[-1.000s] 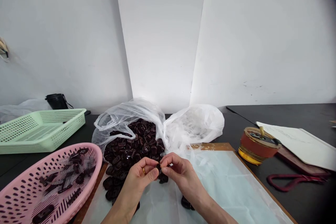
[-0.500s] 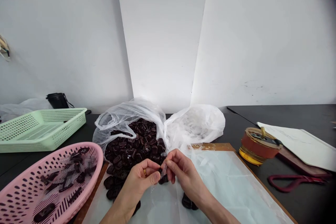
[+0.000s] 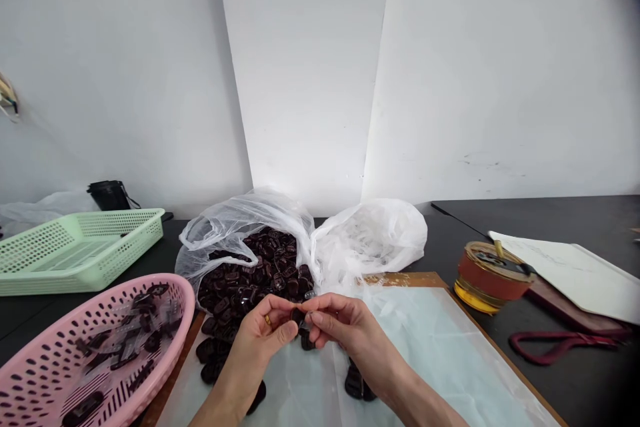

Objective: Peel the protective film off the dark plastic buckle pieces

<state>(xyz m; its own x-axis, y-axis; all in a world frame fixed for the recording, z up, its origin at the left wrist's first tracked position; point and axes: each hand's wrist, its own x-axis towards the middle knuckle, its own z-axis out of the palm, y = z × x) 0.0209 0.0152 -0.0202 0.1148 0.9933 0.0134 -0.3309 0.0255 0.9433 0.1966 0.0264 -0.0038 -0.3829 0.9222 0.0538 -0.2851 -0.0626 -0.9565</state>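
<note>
Over the covered board, my left hand (image 3: 265, 328), with a ring on one finger, pinches a small dark brown plastic piece (image 3: 299, 315). Close against it, the fingertips of my right hand (image 3: 345, 323) are closed on a small clear plastic piece (image 3: 309, 295), mostly hidden by the fingers. The two pieces meet or overlap between my hands; whether they are joined I cannot tell. Behind my left hand, a heap of similar dark pieces (image 3: 250, 277) spills from a translucent bag (image 3: 200, 233). More dark pieces (image 3: 356, 383) lie below my right wrist.
A pink basket (image 3: 184, 300) at left holds dark pieces with clear parts. Behind it stands a green tray (image 3: 125, 247). A white bag (image 3: 400, 230) of clear pieces sits behind the board (image 3: 480, 373). At right are a tape roll (image 3: 493, 277), scissors (image 3: 540, 347) and a notebook (image 3: 575, 273).
My hands have drawn closer together. The clear piece, earlier slanting in view between my fingers, now overlaps the dark piece, which shows more clearly at my left fingertips.
</note>
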